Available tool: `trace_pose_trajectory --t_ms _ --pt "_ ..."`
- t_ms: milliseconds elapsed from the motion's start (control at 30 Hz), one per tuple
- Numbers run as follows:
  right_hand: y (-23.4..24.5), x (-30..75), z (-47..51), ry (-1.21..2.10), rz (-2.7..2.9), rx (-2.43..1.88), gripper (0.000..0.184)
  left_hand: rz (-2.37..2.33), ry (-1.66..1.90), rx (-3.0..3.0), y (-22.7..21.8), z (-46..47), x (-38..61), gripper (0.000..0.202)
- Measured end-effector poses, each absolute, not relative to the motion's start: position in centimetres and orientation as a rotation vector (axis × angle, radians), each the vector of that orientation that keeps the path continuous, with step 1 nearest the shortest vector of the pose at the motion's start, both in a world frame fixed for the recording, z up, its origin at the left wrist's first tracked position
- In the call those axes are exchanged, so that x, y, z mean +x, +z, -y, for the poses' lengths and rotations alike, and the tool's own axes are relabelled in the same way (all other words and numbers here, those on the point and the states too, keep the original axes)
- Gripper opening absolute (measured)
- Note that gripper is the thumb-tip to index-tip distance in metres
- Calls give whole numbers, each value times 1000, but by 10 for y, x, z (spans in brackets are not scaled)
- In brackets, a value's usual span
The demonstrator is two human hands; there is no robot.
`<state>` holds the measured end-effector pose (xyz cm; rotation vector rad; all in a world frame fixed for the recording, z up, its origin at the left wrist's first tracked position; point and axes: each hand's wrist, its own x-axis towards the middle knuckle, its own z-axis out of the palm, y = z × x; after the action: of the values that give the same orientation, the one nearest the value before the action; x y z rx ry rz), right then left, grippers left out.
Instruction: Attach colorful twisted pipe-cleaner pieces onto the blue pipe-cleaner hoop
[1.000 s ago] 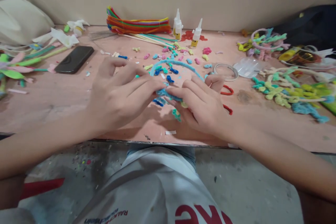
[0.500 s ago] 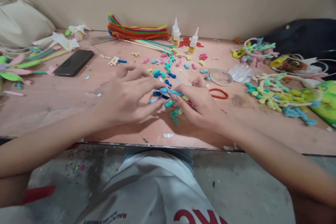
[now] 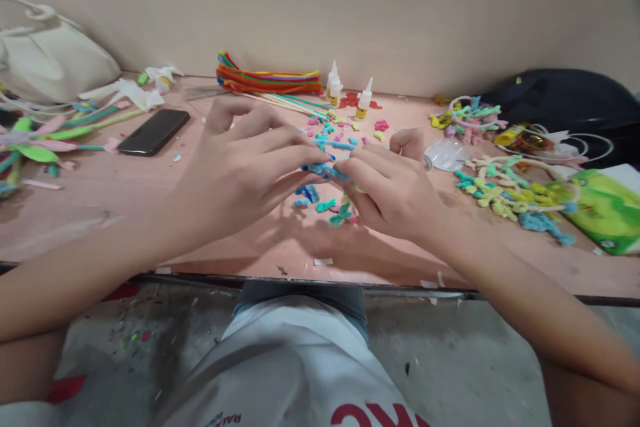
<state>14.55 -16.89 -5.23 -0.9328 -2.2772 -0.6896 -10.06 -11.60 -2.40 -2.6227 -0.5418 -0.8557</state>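
Observation:
Between the fingertips of both hands is a blue pipe cleaner point(image 3: 326, 170), bent into a small fuzzy shape and partly hidden by the fingers. My left hand point(image 3: 255, 157) pinches its left end with thumb and forefinger. On the other end, my right hand point(image 3: 395, 190) is closed, its thumb and forefinger pressed together. A straight light-blue piece sticks out just above the fingers. Below them on the table lie a dark-blue twisted piece point(image 3: 307, 195), a teal twisted piece point(image 3: 326, 205) and a green one point(image 3: 342, 215).
Behind the hands are a bundle of pipe cleaners point(image 3: 270, 82), small glue bottles point(image 3: 364, 100) and scattered coloured pieces. A phone point(image 3: 154, 132) and a white bag point(image 3: 55, 57) lie left. Decorated rings point(image 3: 500, 203), a clear plastic piece point(image 3: 447, 155) and a green packet point(image 3: 603, 207) lie right.
Both hands have lifted slightly off the table with the blue pipe cleaner between them. The view has tilted up a little, so the table's contents sit lower in it.

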Motion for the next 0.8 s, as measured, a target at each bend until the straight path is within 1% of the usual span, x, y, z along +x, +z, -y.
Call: trace_pose_trajectory --t_ms 100,200,300,367,467,600,733,800 --pt "-38 143 167 -894 2291 -889 28 586 -870 -2637 -9 121 -99 27" --pt "-27 138 167 -902 2273 -908 26 653 -917 -2562 -2 123 -102 30" --pt "-21 133 168 -920 2253 -891 26 595 -962 -2502 -3 122 -108 27" --pt "-19 130 168 -975 2255 -861 30 543 -986 -2493 -5 119 -111 25" --pt "-13 126 165 -1041 2230 -828 36 593 -1017 -2555 -3 116 -112 31" --pt "4 125 153 -916 2230 -884 39 698 -1085 -2578 13 109 -109 40" --pt "21 131 129 -817 2317 -988 32 782 -1048 -2663 29 93 -112 47" --pt "23 136 114 -790 2272 -1009 30 867 -1058 -2830 30 82 -115 58"
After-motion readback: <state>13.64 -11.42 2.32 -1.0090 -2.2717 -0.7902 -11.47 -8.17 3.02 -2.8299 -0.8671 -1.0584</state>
